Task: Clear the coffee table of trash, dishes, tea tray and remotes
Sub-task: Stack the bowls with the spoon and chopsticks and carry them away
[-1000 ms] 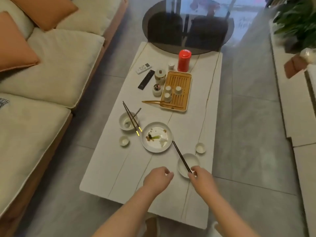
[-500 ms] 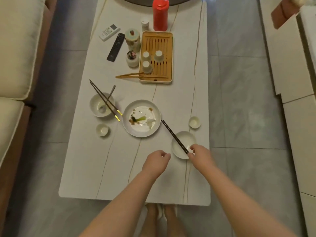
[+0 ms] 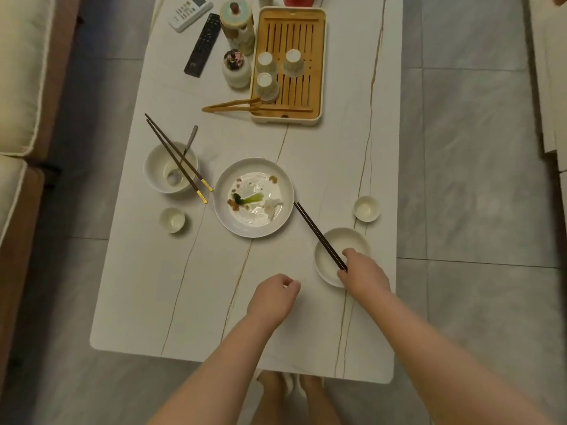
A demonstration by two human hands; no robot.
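Note:
My right hand [image 3: 363, 276] pinches the near end of a dark pair of chopsticks [image 3: 317, 233] that lies across a white bowl [image 3: 359, 240] near the table's right edge. Over bare tabletop to its left hovers my left hand [image 3: 271, 297], fingers curled and holding nothing. A dirty plate [image 3: 253, 197] with food scraps sits mid-table. Left of it stands a bowl [image 3: 159, 167] with a spoon and a second pair of chopsticks [image 3: 178, 157]. The wooden tea tray [image 3: 290, 69] with three cups is further back. A black remote [image 3: 202, 44] and a white remote [image 3: 190, 12] lie at the far left.
Small cups stand at left [image 3: 172, 220] and right [image 3: 366, 208]. Two lidded jars [image 3: 237, 69] and wooden tongs [image 3: 233, 105] sit beside the tray. A sofa [image 3: 21, 87] runs along the left. The white table [image 3: 153, 302] has a rounded near edge, with my feet below it.
The camera has tilted further down over the table. My right hand has closed its fingers on the chopsticks' near end at the bowl. My left hand stays curled beside it.

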